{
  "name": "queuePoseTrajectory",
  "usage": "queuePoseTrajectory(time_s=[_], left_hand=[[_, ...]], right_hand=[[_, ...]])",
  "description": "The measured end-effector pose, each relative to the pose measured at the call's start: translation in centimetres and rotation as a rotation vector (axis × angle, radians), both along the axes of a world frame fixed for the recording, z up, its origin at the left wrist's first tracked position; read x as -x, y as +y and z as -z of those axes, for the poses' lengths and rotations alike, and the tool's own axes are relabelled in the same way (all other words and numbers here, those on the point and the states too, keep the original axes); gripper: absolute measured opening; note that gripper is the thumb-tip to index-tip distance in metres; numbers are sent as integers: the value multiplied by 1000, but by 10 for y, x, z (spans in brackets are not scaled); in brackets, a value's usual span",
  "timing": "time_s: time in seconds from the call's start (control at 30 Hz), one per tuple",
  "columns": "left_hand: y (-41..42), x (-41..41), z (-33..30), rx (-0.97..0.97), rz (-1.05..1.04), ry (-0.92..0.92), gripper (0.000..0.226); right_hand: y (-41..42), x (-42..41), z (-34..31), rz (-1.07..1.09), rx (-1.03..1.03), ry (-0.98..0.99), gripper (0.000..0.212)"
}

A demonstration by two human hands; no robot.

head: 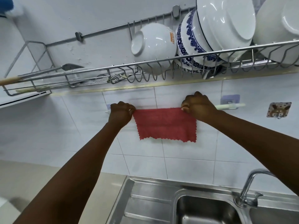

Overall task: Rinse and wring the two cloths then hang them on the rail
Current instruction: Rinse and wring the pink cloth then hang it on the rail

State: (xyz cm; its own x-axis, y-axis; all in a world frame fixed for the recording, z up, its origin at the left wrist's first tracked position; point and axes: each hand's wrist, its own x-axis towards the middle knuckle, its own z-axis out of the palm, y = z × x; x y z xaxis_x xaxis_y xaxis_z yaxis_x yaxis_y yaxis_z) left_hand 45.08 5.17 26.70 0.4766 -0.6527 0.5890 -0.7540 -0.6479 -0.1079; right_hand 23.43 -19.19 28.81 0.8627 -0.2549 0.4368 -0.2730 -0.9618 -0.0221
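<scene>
A red cloth (pixel 165 125) with zigzag edges hangs flat against the white tiled wall, its top edge stretched along a white rail (pixel 229 106). My left hand (pixel 121 113) pinches the cloth's top left corner. My right hand (pixel 198 105) pinches the top right corner at the rail. Most of the rail is hidden behind the cloth and my hands; only its right end and a bit of its left end show. I see just this one cloth.
A steel wire dish rack (pixel 161 68) with white and blue-patterned bowls (pixel 191 38) hangs above the rail. Below are a steel sink (pixel 202 209) with drainboard and a chrome tap (pixel 249 188) at the right. A sticker hook (pixel 278 109) sits right of the rail.
</scene>
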Motion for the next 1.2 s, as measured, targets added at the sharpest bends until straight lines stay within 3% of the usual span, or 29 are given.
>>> queuePoseTrajectory(time_s=[0.17, 0.3, 0.43, 0.63, 0.97, 1.2], left_hand=[[23, -8, 0, -52, -148, 45, 54], [28, -7, 2, -18, -30, -28, 57], [41, -16, 6, -66, -96, -1, 65], [59, -19, -6, -137, -208, 74, 60], [61, -14, 9, -167, -250, -17, 51], [48, 10, 22, -50, -278, 103, 50]], right_hand=[[9, -13, -2, -140, -102, 84, 21], [15, -27, -4, -189, -197, 111, 23], [18, -37, -6, -165, -296, 138, 25], [38, -41, 1, -232, -164, 62, 33], [30, -33, 22, -281, 60, -83, 30], [42, -14, 19, -236, -64, -86, 44]])
